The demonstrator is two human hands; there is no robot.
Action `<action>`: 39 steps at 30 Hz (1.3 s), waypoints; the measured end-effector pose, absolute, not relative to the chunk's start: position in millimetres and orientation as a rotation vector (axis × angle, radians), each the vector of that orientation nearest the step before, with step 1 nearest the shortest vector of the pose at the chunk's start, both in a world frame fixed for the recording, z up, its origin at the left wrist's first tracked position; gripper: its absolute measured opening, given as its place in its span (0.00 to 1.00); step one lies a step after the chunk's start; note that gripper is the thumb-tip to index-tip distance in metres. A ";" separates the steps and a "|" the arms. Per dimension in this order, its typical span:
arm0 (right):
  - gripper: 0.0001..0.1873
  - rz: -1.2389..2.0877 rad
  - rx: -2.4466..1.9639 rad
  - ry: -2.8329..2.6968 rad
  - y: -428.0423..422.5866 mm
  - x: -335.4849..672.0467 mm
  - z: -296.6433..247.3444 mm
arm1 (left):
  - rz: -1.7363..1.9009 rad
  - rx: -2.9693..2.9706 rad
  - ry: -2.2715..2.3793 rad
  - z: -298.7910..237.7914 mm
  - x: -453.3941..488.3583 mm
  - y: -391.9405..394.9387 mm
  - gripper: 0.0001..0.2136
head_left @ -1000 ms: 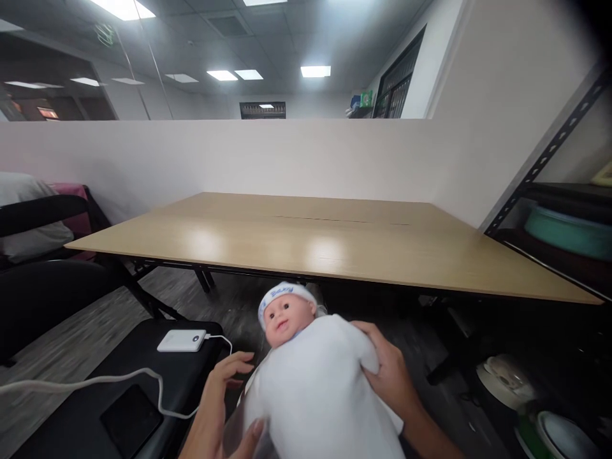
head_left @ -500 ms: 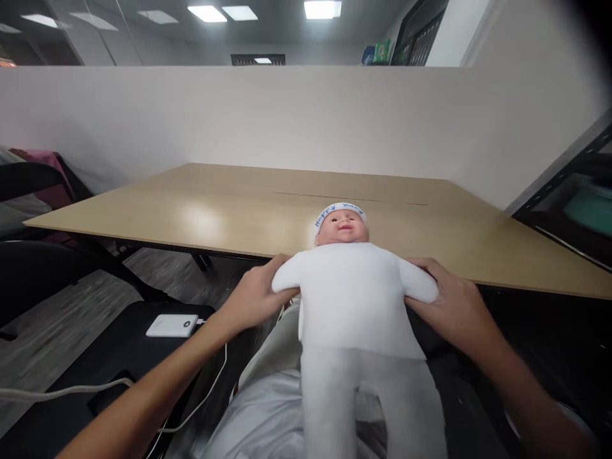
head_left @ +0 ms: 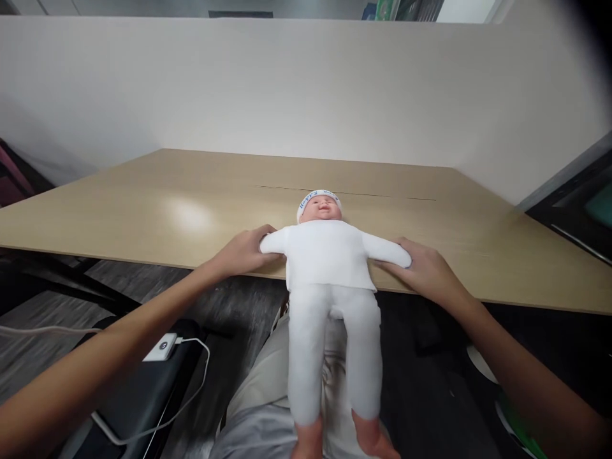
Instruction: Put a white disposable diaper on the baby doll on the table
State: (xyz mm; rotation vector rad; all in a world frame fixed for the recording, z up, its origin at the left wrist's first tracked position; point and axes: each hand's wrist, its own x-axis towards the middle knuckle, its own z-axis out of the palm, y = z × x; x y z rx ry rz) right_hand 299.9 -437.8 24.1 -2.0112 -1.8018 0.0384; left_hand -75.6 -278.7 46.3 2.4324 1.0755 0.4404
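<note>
A baby doll (head_left: pixel 325 255) in a white top and white leggings is face up, its arms stretched out to the sides. Its head wears a white headband (head_left: pixel 319 195) with blue lettering. My left hand (head_left: pixel 246 250) grips the sleeve of the doll's arm on the left, and my right hand (head_left: pixel 423 268) is closed round the other arm. The head and upper body are over the tabletop near its front edge. Below that edge the legs hang above my lap, with the bare feet partly cut off at the bottom.
The wooden table (head_left: pixel 201 185) spans the view, backed by a white partition (head_left: pixel 287 83). A white power bank (head_left: pixel 161 347) with a cable lies on a black seat (head_left: pixel 138 395) at lower left. A dark-framed object (head_left: pixel 578 204) stands at the right.
Both hands have carried the doll forward and slightly left, farther over the table. Its feet have come into view. My view has tilted down.
</note>
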 end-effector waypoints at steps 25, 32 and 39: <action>0.18 -0.055 -1.899 -1.824 -169.0 391.2 -11.7 | 0.609 2.695 1.261 7.2 -10.7 -11.3 0.33; 0.22 -0.236 -1.866 -1.879 -138.8 410.1 -17.6 | 0.822 2.704 1.227 0.0 -2.8 6.3 0.35; 0.34 -0.119 -1.802 -1.843 -156.2 421.1 -23.4 | 0.734 2.475 1.180 1.4 -24.0 -5.2 0.32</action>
